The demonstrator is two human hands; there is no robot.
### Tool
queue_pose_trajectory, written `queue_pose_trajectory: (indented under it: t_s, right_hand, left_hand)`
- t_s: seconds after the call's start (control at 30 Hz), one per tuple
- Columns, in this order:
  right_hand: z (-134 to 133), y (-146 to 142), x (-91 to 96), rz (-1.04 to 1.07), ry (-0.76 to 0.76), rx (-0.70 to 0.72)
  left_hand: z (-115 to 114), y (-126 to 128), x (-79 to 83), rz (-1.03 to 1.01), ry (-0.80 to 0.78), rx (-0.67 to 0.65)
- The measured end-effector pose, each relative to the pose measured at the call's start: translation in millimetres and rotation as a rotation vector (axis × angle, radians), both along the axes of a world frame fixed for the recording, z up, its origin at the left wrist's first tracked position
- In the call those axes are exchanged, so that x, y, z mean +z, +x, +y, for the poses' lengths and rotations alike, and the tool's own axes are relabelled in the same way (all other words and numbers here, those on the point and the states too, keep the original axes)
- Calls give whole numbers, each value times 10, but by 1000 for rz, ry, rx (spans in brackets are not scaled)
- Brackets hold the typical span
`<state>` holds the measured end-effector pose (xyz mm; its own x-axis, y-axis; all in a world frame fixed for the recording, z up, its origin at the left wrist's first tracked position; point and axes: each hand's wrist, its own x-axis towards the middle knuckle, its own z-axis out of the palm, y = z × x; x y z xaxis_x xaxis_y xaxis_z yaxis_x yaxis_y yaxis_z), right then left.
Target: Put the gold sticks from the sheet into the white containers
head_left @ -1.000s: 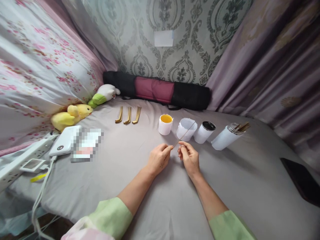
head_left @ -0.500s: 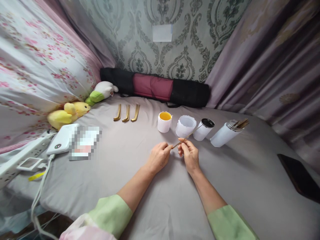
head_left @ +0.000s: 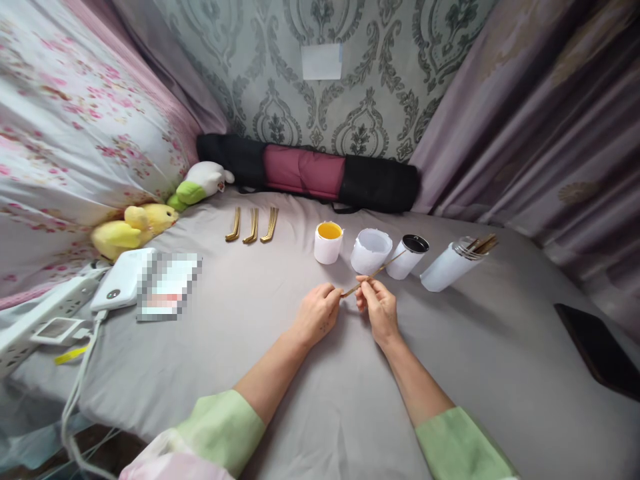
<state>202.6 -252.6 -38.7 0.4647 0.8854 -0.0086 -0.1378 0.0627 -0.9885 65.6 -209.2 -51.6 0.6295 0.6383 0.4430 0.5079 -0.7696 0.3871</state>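
Note:
My left hand (head_left: 317, 315) and my right hand (head_left: 378, 309) meet low over a grey bedsheet (head_left: 280, 373). Both pinch one thin golden stick (head_left: 376, 272) that slants up to the right from the fingertips. Just beyond the hands stand a white cup with yellow inside (head_left: 329, 242), an empty white cup (head_left: 371, 251), a tilted white cup with a dark rim (head_left: 408, 256) and a tilted white tube (head_left: 451, 265) holding several sticks. Three bent golden sticks (head_left: 253, 225) lie further back to the left.
A black and maroon roll bag (head_left: 310, 171) lies along the patterned wall. Plush toys (head_left: 131, 230) (head_left: 200, 183), a white power bank (head_left: 123, 279) and a power strip (head_left: 35, 320) are at the left. A dark phone (head_left: 597, 350) lies at the right.
The stick's far end has tipped lower and further right, from over the empty cup toward the dark-rimmed cup. Both hands stay pinched on it, close together.

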Motion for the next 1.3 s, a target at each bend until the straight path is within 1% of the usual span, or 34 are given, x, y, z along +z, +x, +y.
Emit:
queue_pose_trajectory:
  t_s: [0.1, 0.2, 0.53, 0.7, 0.8, 0.9, 0.97, 1.1, 1.2, 1.3]
  right_hand:
    - [7, -3, -7, -5, -9, -12]
    - [15, -2, -21, -11, -22, -22]
    - [20, 13, -32, -62, -38, -26]
    - [22, 25, -47, -83, -46, -40]
    - [21, 32, -47, -93, -45, -50]
    - [18, 35, -32, -99, -38, -63]
    - [15, 36, -16, -107, -28, -75]
    - [7, 46, 5, -130, -7, -83]
    - [6, 62, 0, -148, 1, -82]
    - [10, 78, -11, -167, 5, -85]
  left_hand:
    - [1, 3, -6, -27, -18, -5]
    - [-5, 6, 3, -67, -71, -7]
    - [-29, 31, 55, -262, -357, -30]
    - [-34, 43, 92, -301, -457, -19]
    - [-37, 48, 82, -337, -542, 0]
    - [-41, 68, 49, -392, -691, 8]
    - [-46, 90, 44, -449, -836, 8]
    - [-57, 121, 113, -558, -1149, 3]
    - [-61, 111, 175, -617, -1301, -41]
    - [-63, 92, 192, -686, -1440, -79]
